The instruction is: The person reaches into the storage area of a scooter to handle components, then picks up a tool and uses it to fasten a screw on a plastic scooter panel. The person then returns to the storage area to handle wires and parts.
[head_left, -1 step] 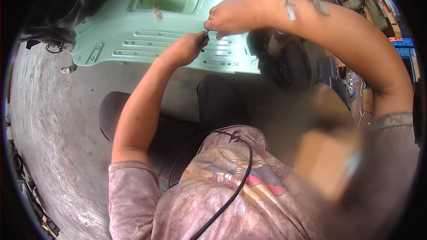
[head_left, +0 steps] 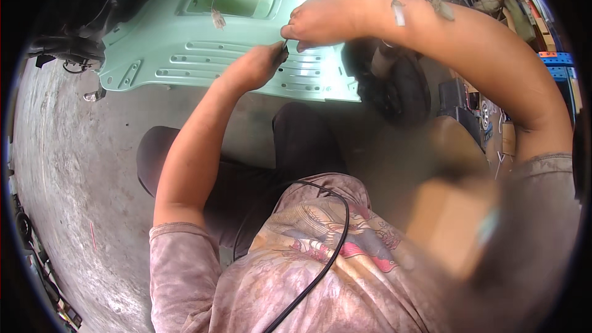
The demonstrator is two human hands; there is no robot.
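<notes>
A pale green scooter floor panel (head_left: 132, 46) with slotted ribs and a rectangular opening lies ahead of me. Over its ribbed part, my left hand (head_left: 259, 66) is closed, with a small dark piece (head_left: 285, 53) at its fingertips. My right hand (head_left: 320, 20) reaches across from the right with its fingers pinched together. Between the two hands shows a thin dark end; its kind is too small to make out, and the fingers hide most of it. A white wire connector (head_left: 218, 20) hangs over the panel's opening, left of the hands.
A black seat-like part (head_left: 117, 0) is at the far left. White connectors (head_left: 398, 15) dangle in front of my right forearm. A black wheel (head_left: 394, 89) stands right of the panel. A cardboard box (head_left: 450, 222) is blurred at lower right; a black cable (head_left: 327, 271) crosses my shirt.
Both hands have shifted very slightly to the left. Their grip looks the same.
</notes>
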